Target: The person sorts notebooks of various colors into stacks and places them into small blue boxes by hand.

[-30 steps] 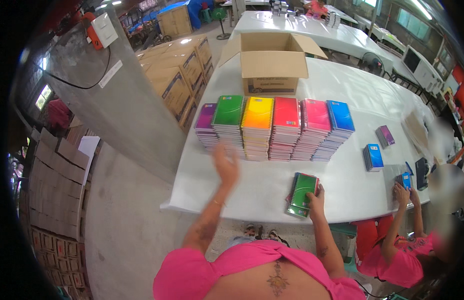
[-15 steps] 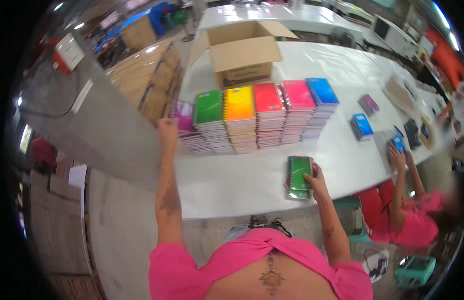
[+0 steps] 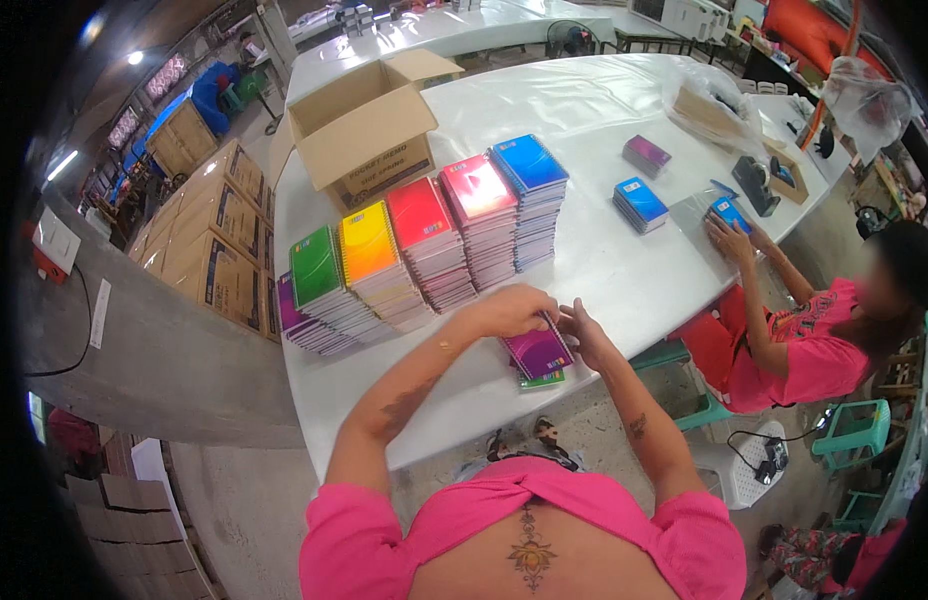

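Observation:
My left hand (image 3: 517, 309) pinches the upper end of a purple spiral notebook (image 3: 542, 350). That notebook lies over a green one (image 3: 541, 380), whose lower edge peeks out at the table's near side. Beside their right edge is my right hand (image 3: 588, 335), thumb and fingers apart, close against the purple cover. To the left, tall stacks of spiral notebooks form a row: a low purple stack (image 3: 287, 305), then green (image 3: 315, 265), yellow (image 3: 369, 242), red (image 3: 419, 210), pink (image 3: 479, 187) and blue (image 3: 529, 163). Whatever lies under the left palm is hidden.
An open cardboard box (image 3: 369, 130) stands behind the row. A co-worker (image 3: 784, 330) sits at right, hands on a blue notebook; a blue stack (image 3: 640, 204), purple notebooks (image 3: 647, 153) and a tape dispenser (image 3: 756, 185) are nearby. A concrete pillar (image 3: 134, 360) rises at left.
My left hand has come from the purple stack to the green notebooks, bringing a purple notebook on top. The right hand has loosened from the green ones. My view has swung right.

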The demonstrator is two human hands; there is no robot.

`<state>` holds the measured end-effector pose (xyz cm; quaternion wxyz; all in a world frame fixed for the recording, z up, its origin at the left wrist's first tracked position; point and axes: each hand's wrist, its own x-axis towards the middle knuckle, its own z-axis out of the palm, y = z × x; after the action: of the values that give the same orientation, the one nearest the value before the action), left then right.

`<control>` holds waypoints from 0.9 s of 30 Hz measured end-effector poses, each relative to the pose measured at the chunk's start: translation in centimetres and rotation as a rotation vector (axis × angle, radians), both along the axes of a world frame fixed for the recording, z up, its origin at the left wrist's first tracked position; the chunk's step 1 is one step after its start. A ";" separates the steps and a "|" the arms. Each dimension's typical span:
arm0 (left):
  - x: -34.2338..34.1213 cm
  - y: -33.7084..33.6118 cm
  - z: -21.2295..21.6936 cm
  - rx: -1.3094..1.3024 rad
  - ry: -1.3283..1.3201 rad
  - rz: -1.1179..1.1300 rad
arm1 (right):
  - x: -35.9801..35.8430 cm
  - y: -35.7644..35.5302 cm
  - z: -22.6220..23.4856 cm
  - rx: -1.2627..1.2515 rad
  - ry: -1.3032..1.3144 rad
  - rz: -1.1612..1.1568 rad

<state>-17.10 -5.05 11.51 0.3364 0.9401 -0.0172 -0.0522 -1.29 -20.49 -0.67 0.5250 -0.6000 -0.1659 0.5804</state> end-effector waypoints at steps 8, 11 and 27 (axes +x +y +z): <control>-1.6 -6.7 -12.6 -0.296 -0.129 1.379 | -0.9 1.4 1.6 0.015 0.057 0.057; -1.7 -7.4 -11.4 -1.144 -0.187 1.185 | -1.1 2.6 -0.6 0.119 0.133 0.087; -1.1 -10.1 -13.8 -0.870 -0.552 0.821 | -1.6 -2.0 -0.3 0.679 -0.387 0.027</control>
<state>-18.24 -15.12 -2.27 0.6614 0.6275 0.2379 0.3350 -2.93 -22.49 -0.93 0.6449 -0.4883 -0.4525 0.3754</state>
